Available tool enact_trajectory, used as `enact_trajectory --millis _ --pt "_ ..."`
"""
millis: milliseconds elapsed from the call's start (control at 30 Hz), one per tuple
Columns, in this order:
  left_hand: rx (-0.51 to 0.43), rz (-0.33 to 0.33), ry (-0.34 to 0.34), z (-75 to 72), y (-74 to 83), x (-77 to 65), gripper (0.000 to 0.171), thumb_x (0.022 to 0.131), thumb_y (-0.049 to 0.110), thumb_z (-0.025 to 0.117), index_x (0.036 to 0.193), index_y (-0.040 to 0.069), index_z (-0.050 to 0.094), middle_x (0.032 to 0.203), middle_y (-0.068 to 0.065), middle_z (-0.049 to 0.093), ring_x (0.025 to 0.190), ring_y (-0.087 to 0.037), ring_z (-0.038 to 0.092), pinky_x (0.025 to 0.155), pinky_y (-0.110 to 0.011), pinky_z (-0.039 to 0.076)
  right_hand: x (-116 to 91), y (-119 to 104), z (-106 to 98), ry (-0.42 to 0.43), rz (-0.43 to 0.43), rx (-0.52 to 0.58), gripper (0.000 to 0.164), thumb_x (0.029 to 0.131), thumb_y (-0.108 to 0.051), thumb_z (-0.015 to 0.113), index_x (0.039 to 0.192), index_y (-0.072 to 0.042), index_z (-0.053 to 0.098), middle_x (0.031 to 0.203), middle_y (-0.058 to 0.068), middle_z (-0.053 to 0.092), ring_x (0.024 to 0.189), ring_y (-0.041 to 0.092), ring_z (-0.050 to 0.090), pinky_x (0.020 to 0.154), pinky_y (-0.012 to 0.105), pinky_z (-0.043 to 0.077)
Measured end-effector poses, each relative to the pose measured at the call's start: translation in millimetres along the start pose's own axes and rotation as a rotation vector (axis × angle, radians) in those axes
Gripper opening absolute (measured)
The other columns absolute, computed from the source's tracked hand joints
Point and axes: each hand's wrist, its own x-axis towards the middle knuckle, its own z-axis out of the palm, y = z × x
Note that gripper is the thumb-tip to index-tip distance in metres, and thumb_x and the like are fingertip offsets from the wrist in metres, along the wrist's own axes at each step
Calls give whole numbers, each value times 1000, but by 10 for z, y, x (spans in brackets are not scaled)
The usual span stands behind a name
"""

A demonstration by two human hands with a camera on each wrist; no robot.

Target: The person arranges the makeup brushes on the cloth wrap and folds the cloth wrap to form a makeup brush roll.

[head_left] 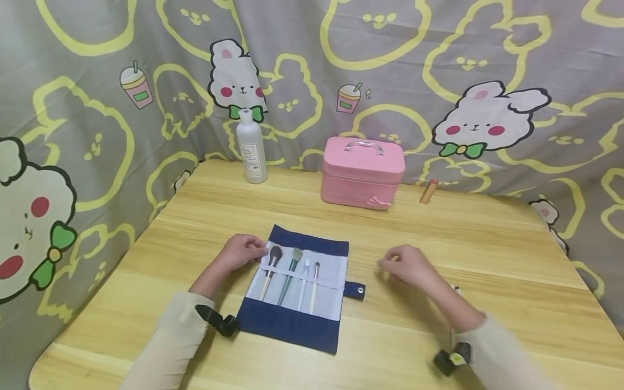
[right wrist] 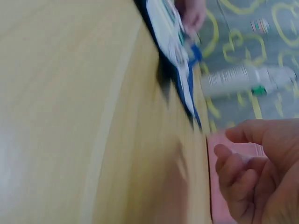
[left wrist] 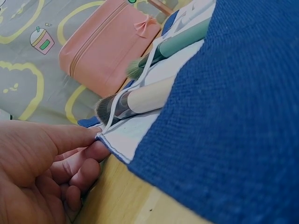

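A navy brush roll (head_left: 314,333) with a pale lining lies unfolded on the table. Several makeup brushes sit side by side under its elastic band, among them a dark-bristled brush (head_left: 271,271) and a green brush (head_left: 290,276). My left hand (head_left: 244,251) pinches the roll's left edge between thumb and index finger; the left wrist view shows this grip beside the elastic's end (left wrist: 104,134). Over the table to the right of the roll, my right hand (head_left: 408,264) holds nothing, its fingers loosely bent and the thumb apart from them. The snap tab (head_left: 354,290) sticks out toward that hand.
Behind the roll stands a pink case (head_left: 362,173) with a metal handle. A white bottle (head_left: 251,149) is at the back left, and a small orange tube (head_left: 429,192) stands right of the case. Patterned curtains (head_left: 292,81) border the wooden table (head_left: 487,244).
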Motion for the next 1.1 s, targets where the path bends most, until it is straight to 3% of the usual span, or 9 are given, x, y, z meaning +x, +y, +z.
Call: enact_trajectory --millis 233,400,567,833,967,1100 --pt "-5 -1 0 -1 -2 -17 21 84 16 68 96 -1 66 72 -4 63 65 -15 58 59 -28 46 -544 563 -474 32 84 -119 25 88 -26 60 92 -2 66 50 2 50 42 13 43 40 28 38" --pt "-13 0 5 4 -15 -22 20 84 15 68 95 -2 66 72 -4 63 64 -15 57 59 -28 47 -788 748 -553 40 156 -224 29 87 -34 60 71 -10 62 49 -4 41 46 12 37 43 26 31" --pt "-13 4 10 16 -7 -12 19 84 15 68 95 -1 66 71 -4 63 63 -15 56 58 -27 46 -855 819 -493 49 210 -241 41 83 -45 63 61 -12 53 52 -5 35 50 12 31 45 25 26" --pt "-27 10 10 16 -12 -14 18 83 14 69 93 0 66 68 -4 61 62 -15 56 57 -27 45 -795 869 -391 68 212 -251 39 81 -39 65 57 -14 49 50 -7 32 48 11 29 44 25 23" --pt "-31 12 7 15 -9 -13 18 83 14 69 93 0 66 68 -4 60 62 -15 55 57 -27 45 -780 884 -418 44 203 -159 35 83 -35 65 60 -11 54 48 -6 36 45 10 32 43 25 28" --pt "-30 17 7 12 -13 -12 18 83 14 69 93 -1 66 67 -4 60 61 -16 55 57 -27 44 -746 829 -485 4 152 79 37 88 -32 61 68 -1 59 49 -3 42 41 7 33 40 21 31"
